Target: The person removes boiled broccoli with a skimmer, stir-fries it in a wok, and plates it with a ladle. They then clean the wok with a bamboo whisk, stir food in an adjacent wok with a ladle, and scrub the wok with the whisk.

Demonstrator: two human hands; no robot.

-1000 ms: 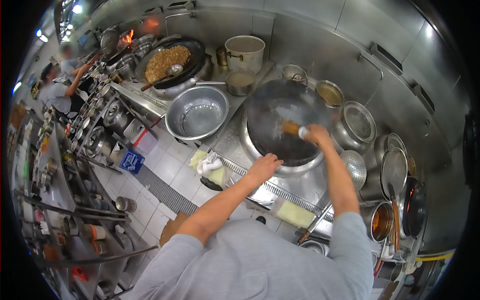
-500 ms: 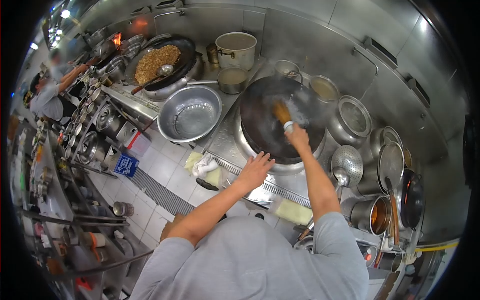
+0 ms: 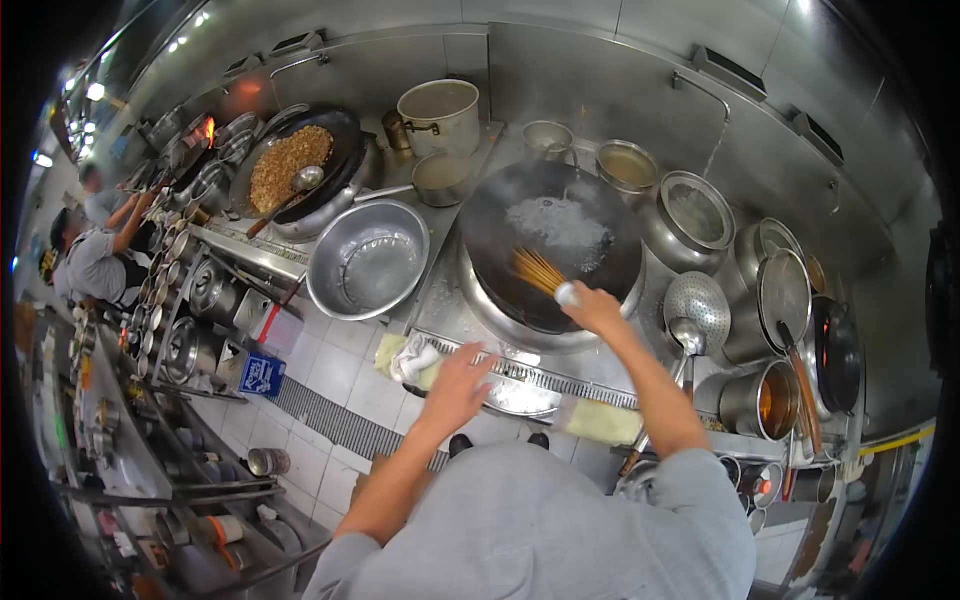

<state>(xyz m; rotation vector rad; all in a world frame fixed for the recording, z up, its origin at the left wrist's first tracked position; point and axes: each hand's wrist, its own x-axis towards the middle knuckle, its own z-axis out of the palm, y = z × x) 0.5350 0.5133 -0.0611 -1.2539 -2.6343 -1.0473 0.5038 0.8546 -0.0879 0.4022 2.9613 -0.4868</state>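
My right hand (image 3: 597, 309) is closed round the white-wrapped end of a bamboo wok brush (image 3: 538, 270). The brush's splayed bristles reach over the near left part of a large dark wok (image 3: 490, 225). Foamy water (image 3: 560, 220) lies in the middle of the wok, below a thin tap at its far side. My left hand (image 3: 460, 385) hovers over the stove's front edge with its fingers apart, holding nothing. A crumpled white cloth (image 3: 413, 358) lies just left of it on a yellowish pad.
A steel basin (image 3: 325, 260) stands left of the wok, and another wok (image 3: 345, 130) behind it holds brown chopped food. At right are a perforated skimmer (image 3: 697, 300), a ladle (image 3: 688, 335) and several pots. Two people work at far left.
My right hand has drawn the brush toward me and to the left in the wok. My left hand has come off the wok's rim toward me. More foamy water shows in the wok.
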